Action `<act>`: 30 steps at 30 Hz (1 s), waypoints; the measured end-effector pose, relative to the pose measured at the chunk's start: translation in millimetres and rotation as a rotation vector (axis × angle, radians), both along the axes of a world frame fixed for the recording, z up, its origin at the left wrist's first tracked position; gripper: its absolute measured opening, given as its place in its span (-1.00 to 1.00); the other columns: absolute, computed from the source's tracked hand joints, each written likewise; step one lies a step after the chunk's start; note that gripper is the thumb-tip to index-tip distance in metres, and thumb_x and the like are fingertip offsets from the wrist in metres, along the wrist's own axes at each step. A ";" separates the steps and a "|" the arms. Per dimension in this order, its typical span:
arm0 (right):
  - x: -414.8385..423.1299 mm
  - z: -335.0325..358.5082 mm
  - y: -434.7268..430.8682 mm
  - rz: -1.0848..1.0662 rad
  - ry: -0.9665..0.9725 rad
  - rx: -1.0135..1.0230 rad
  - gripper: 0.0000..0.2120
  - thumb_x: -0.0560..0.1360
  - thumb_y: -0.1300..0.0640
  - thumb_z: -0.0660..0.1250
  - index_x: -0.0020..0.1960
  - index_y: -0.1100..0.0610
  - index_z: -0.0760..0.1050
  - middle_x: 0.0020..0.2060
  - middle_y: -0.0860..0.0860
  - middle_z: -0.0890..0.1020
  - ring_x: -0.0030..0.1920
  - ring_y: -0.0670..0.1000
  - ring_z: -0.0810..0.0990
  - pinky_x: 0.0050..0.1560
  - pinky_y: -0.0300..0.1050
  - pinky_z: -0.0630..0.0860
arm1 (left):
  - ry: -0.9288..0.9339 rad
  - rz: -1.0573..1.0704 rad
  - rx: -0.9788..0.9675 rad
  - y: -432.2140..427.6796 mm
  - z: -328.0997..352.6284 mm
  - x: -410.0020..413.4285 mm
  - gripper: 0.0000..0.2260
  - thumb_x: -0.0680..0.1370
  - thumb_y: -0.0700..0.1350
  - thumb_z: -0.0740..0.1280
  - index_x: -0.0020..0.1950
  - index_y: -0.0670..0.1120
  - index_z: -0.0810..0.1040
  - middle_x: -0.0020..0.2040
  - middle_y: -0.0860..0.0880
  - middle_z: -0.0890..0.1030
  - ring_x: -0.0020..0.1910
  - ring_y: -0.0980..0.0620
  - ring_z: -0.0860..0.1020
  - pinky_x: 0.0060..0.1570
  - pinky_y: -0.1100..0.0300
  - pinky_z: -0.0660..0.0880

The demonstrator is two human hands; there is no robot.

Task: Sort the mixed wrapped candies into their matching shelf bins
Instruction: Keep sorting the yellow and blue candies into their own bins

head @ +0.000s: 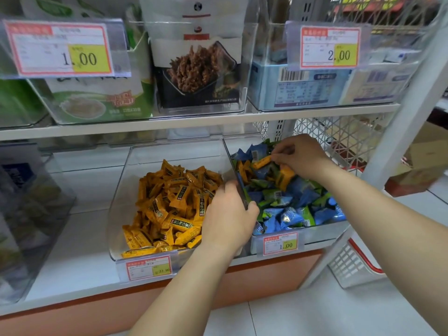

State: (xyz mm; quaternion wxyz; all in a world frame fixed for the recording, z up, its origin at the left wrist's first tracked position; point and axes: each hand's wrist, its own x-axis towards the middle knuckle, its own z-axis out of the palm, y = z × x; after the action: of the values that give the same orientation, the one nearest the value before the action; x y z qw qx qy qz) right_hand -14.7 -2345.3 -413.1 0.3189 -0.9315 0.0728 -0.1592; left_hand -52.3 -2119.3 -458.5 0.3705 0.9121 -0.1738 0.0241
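The head view shows two bins side by side on the white lower shelf (80,229). The left clear plastic bin (126,187) is heaped with orange wrapped candies (174,207), too many to count. The right clear plastic bin (320,232) holds blue and green wrapped candies (291,212).

The right hand (303,158) reaches into the right bin, and its fingers (278,157) pinch one stray orange candy (261,162), probably to move it to the matching left bin. Roughly three other orange strays (284,177) lie beside it.

The left hand (228,214) curls over the clear dividing wall (240,184), seemingly to steady it.
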 end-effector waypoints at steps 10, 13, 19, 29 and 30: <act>-57.4 8.7 44.6 0.269 -0.011 0.590 -0.94 0.49 0.09 0.46 -0.17 0.01 0.63 -0.36 0.03 0.66 -0.36 0.01 0.61 -0.25 -0.12 0.57 | -0.376 -0.094 -0.035 -8.5 12.0 1.4 -0.51 0.58 0.12 0.32 0.49 0.08 0.33 0.38 0.01 0.45 0.30 -0.08 0.37 0.20 0.02 0.42; -65.9 10.4 45.2 0.405 0.072 0.732 -0.96 0.47 0.04 0.46 -0.14 -0.01 0.65 -0.34 0.05 0.66 -0.32 -0.01 0.61 -0.26 -0.21 0.57 | -0.366 -0.085 -0.130 -4.4 13.4 6.4 -0.67 0.58 0.06 0.34 0.35 0.10 0.50 0.21 -0.01 0.52 0.19 -0.06 0.45 0.05 0.11 0.43; -56.5 -6.1 22.6 0.084 0.131 -0.190 -0.81 0.59 -0.10 0.30 0.15 -0.10 0.59 -0.07 -0.17 0.67 -0.06 -0.10 0.62 -0.10 -0.26 0.52 | -0.240 0.067 -0.154 13.1 12.4 21.6 -0.71 0.52 0.19 0.38 0.13 0.06 0.57 -0.06 0.05 0.64 -0.04 -0.04 0.60 -0.08 0.05 0.56; -66.3 0.3 70.5 -0.030 -0.137 0.577 -0.89 0.44 0.14 0.52 -0.06 0.04 0.64 -0.17 0.01 0.72 -0.12 -0.04 0.70 -0.05 -0.09 0.63 | 0.115 0.056 -0.640 0.3 16.3 12.9 -0.79 0.56 0.04 0.40 0.13 -0.03 0.64 -0.05 0.16 0.65 0.00 0.16 0.61 0.03 0.19 0.53; -67.7 0.6 81.6 -0.004 -0.156 0.710 -0.90 0.45 0.18 0.51 -0.06 0.08 0.63 -0.16 0.05 0.72 -0.11 0.02 0.70 -0.04 -0.04 0.65 | 0.199 0.038 -0.745 -2.4 18.5 10.3 -0.83 0.58 -0.01 0.39 0.13 -0.03 0.62 -0.03 0.10 0.67 0.02 0.09 0.63 0.00 0.12 0.59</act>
State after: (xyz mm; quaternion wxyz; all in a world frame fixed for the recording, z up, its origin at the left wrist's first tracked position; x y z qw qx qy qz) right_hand -82.3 -2263.7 -412.5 0.6267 -0.7477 0.1007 -0.1951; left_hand -42.0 -2121.7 -440.0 0.6911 0.7159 -0.0992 0.0038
